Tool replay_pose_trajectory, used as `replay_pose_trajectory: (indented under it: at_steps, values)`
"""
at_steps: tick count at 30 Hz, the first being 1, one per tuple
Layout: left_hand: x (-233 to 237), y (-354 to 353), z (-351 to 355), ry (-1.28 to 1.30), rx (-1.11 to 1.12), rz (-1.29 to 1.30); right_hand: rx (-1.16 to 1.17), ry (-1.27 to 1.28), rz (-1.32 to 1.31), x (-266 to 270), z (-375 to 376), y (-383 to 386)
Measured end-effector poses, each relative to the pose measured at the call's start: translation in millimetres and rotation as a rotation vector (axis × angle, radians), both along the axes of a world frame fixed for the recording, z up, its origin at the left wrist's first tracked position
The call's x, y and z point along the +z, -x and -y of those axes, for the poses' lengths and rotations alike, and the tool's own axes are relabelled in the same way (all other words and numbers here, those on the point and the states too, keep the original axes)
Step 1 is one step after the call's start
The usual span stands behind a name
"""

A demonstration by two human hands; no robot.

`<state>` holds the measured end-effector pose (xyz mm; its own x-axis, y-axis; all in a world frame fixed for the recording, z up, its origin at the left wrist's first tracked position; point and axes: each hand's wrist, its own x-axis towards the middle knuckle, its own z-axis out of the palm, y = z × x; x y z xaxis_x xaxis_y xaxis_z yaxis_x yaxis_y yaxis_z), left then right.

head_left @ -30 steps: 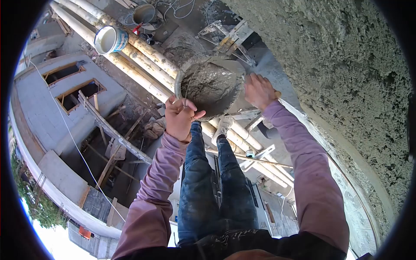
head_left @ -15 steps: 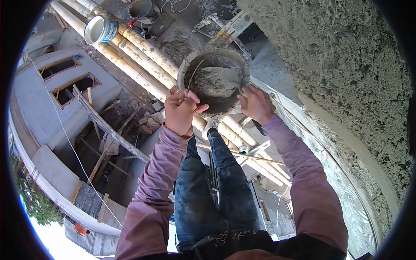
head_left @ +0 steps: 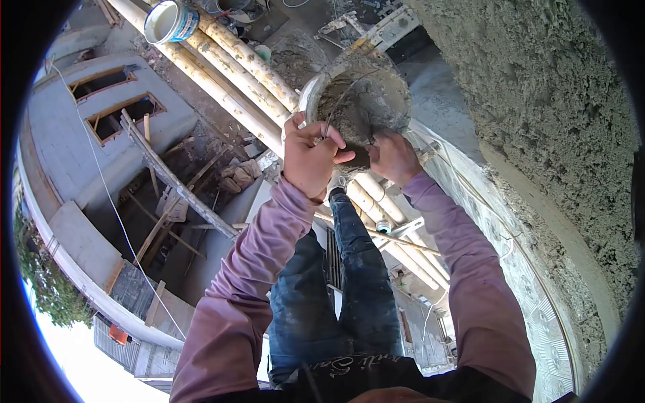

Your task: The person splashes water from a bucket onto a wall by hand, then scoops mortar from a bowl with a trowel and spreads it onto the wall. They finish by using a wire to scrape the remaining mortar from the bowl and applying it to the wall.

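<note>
A mortar-caked bucket (head_left: 397, 80) hangs in front of me, tilted so that its inside shows, with wet grey mortar (head_left: 342, 111) in it. My left hand (head_left: 312, 158) is at the bucket's near left rim, fingers curled round its thin wire handle (head_left: 329, 121). My right hand (head_left: 395, 158) is closed at the near right rim. From its fingers a dark, mortar-covered trowel (head_left: 363, 121) reaches into the bucket; its grip is hidden in the hand.
Long pale poles (head_left: 235, 80) run beneath me, with a white-and-blue bucket (head_left: 171, 23) resting on them. A rough, freshly mortared wall (head_left: 537, 127) rises on the right. Far below lie a wooden pole frame (head_left: 175, 178) and a concrete slab with openings (head_left: 127, 117).
The bucket and my left hand have shifted right and slightly up in view. The trowel has turned from showing its broad face to nearly edge-on. Both hands keep their grips.
</note>
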<state>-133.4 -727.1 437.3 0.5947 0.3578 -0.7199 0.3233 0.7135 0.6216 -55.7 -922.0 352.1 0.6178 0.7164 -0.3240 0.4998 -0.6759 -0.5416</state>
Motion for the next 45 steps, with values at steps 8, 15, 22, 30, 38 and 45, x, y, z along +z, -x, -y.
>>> replay_pose_trajectory:
  at_steps: [8,15,22,30,38,45]
  values:
    - [3,12,-13,-0.135,-0.106,-0.025,-0.260,-0.130,-0.262,4,40,11]
    - [-3,23,-24,0.003,-0.041,-0.001,-0.190,-0.195,-0.159,-4,32,2]
    - [-29,28,-24,-0.031,0.009,0.004,-0.116,0.037,0.076,37,14,-40]
    - [-66,50,-20,-0.025,0.100,-0.046,-0.199,0.063,-0.763,166,2,-95]
    - [-62,60,-20,-0.016,0.068,-0.092,-0.725,-0.126,0.087,228,81,-80]
    - [-43,47,-11,-0.045,0.021,-0.028,-0.197,0.239,0.105,134,50,-39]
